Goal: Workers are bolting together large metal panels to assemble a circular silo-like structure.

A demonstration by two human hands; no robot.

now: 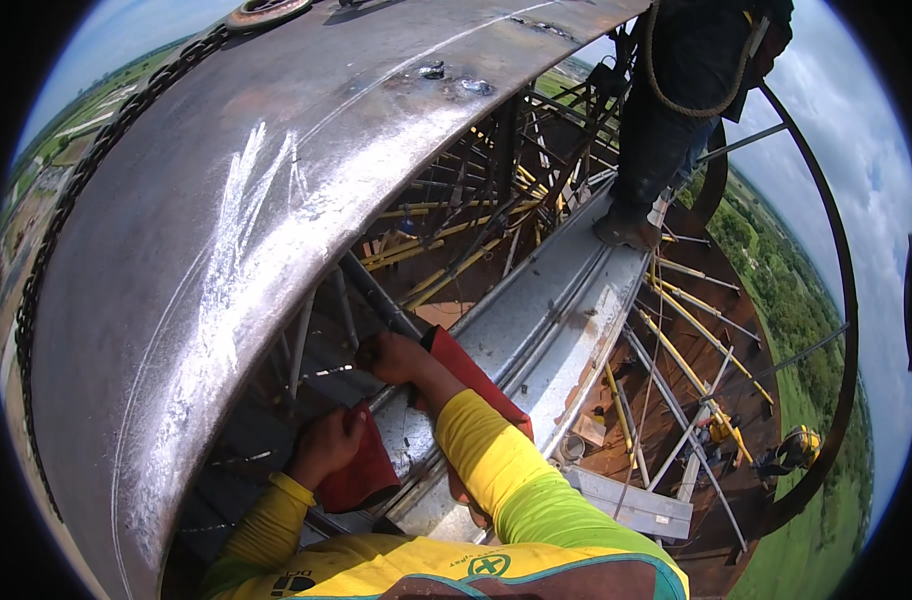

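My left hand (326, 446), its fingers curled, presses against a red cloth-like or leather-like piece (364, 468) and appears to grip its edge. My right hand (388, 358) is closed like a fist beside the dark tube under the plate's edge; whatever it may hold is hidden. A second red piece (476, 372) of similar material lies beneath my right forearm, across the metal plank (536, 300). Both forearms wear yellow-green sleeves. To the left curves a large steel plate (156, 250), its edge ground bright and marked with white lines.
A co-worker's boot (628, 226) stands on the plank's far end, with a rope (691, 108) hanging above. Yellow and grey scaffold tubes (696, 365) fill the space far below, where a person in a yellow helmet (804, 442) is visible. A chain (51, 250) runs along the plate's outer edge.
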